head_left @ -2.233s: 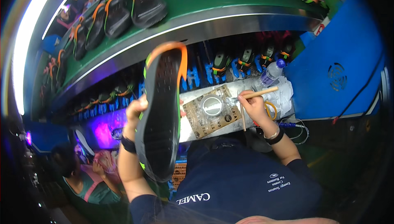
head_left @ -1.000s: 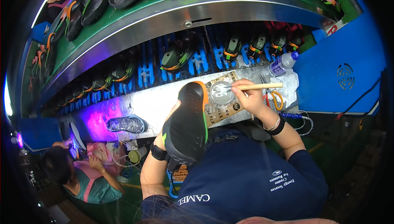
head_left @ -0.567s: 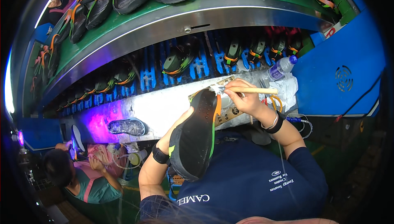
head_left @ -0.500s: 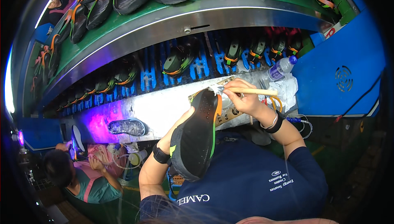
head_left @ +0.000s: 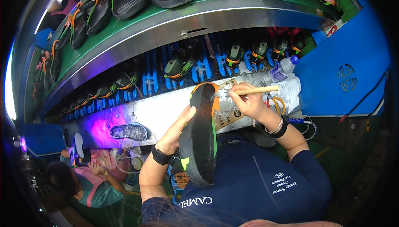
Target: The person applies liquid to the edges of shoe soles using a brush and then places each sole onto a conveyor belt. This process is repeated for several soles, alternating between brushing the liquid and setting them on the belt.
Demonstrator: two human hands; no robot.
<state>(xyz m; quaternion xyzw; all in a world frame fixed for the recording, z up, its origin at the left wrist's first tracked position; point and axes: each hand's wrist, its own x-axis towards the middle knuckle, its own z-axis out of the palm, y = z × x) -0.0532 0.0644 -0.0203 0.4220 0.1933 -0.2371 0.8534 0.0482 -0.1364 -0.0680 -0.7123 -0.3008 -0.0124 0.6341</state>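
From the head view, your left hand (head_left: 176,129) wraps around a black rubber shoe sole with orange and green edging (head_left: 200,137), holding it upright over your lap, just in front of the metal workbench (head_left: 162,110). Your right hand (head_left: 249,104) pinches a pale wooden-handled brush (head_left: 257,90) against the sole's upper tip. A clear plastic bottle with a blue cap (head_left: 282,67) lies near that hand.

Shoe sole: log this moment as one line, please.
left hand: holds black shoe sole upright | right hand: grips wooden-handled brush at sole's top edge | behind: water bottle, blue shoe rack
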